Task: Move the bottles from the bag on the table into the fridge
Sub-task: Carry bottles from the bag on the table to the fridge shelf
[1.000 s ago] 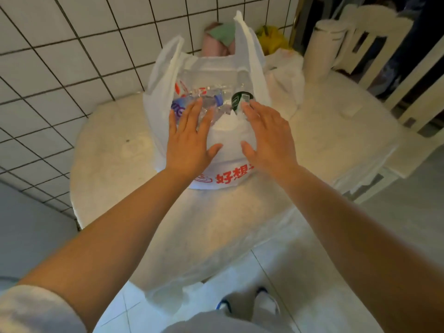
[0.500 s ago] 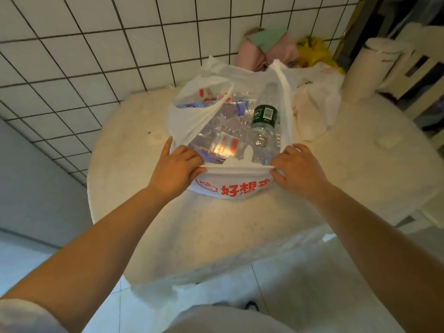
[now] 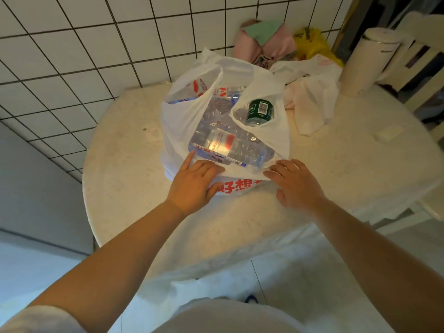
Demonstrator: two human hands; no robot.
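A white plastic bag (image 3: 177, 121) with red lettering stands open on the round table (image 3: 125, 169). Several clear water bottles lie inside it; one with a red label (image 3: 223, 144) is nearest me, and a bottle with a green label (image 3: 260, 111) sits under the right handle. My left hand (image 3: 194, 183) presses the bag's near rim down at the left, fingers curled over the edge. My right hand (image 3: 295, 186) holds the same rim at the right. The fridge is not in view.
Behind the bag lie a crumpled white bag (image 3: 312, 92), a pink and green bundle (image 3: 262, 42) and a yellow bag (image 3: 312, 44). A cream jug (image 3: 367, 61) stands at the table's back right, with a white chair (image 3: 422, 58) beyond. A tiled wall (image 3: 72, 44) runs on the left.
My hands slid from the top of the bag down to its near rim and pulled it open, exposing the bottles. My view moved closer and higher over the bag.
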